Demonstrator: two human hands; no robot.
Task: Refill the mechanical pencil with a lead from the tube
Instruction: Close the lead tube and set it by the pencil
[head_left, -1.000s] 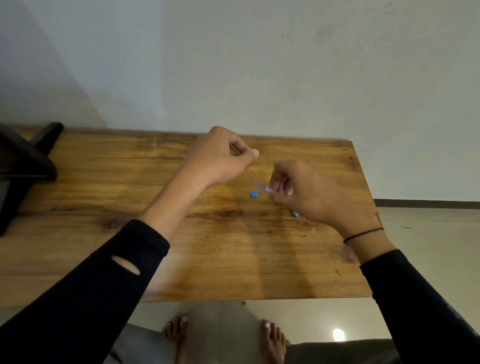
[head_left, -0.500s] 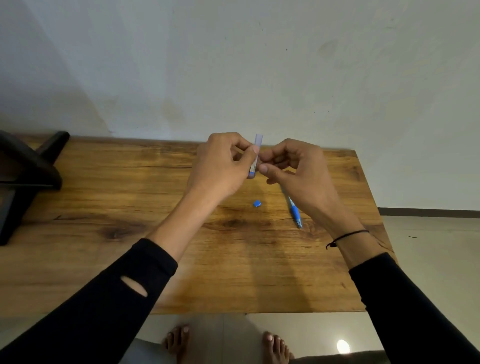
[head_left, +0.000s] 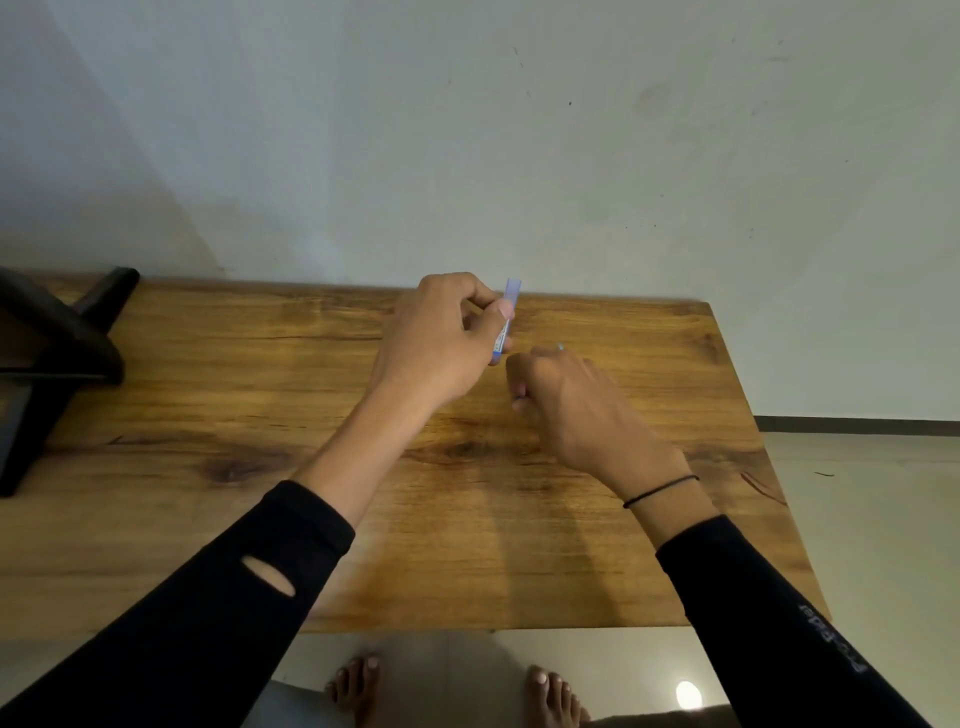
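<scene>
The left hand (head_left: 441, 338) pinches the small translucent blue lead tube (head_left: 506, 319) upright; the right hand (head_left: 566, 400) curls closed, contents hidden. Next, probably, drawing a lead out delicately.

Both arms are in long black sleeves, pushed up a bit so the wrists are bare. The left sleeve (head_left: 208, 587) has a small oval hole in the forearm. The right sleeve (head_left: 779, 623) has grey lettering running along it, too blurry to read. There's a thin black band (head_left: 660, 491) around the right wrist. Barefoot, with what might be grey trousers at the bottom edge.
</scene>
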